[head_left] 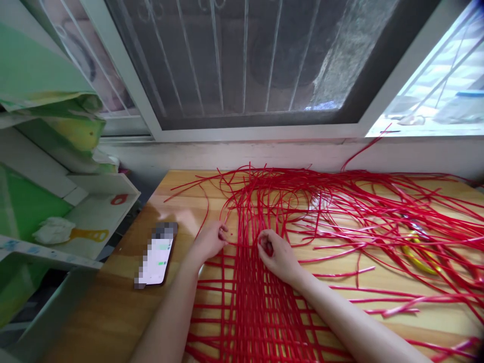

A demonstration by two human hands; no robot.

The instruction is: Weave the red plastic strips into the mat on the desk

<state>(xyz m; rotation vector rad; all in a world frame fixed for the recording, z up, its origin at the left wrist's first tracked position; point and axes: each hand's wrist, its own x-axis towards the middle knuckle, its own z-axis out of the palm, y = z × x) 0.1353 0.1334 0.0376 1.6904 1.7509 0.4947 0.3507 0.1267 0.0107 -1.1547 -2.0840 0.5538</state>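
Note:
A lattice of red strands (pixel 264 312), woven crosswise, lies on the wooden table between my forearms. My left hand (pixel 212 239) is at its upper left edge, fingers closed around a thin red strand that runs right into the lengthwise strands. Across from it, my right hand (pixel 278 254) is curled over the upper right part of the weave, thumb and fingers pinched together on red strands. Loose ends of the lengthwise strands spread out beyond both hands.
A phone (pixel 159 254) with a lit screen lies left of my left forearm. Tangled red strands (pixel 363 201) cover the table's back and right, partly over a yellow-handled tool (pixel 419 254). A white shelf (pixel 102 217) stands at left; a barred window (pixel 245 60) is behind.

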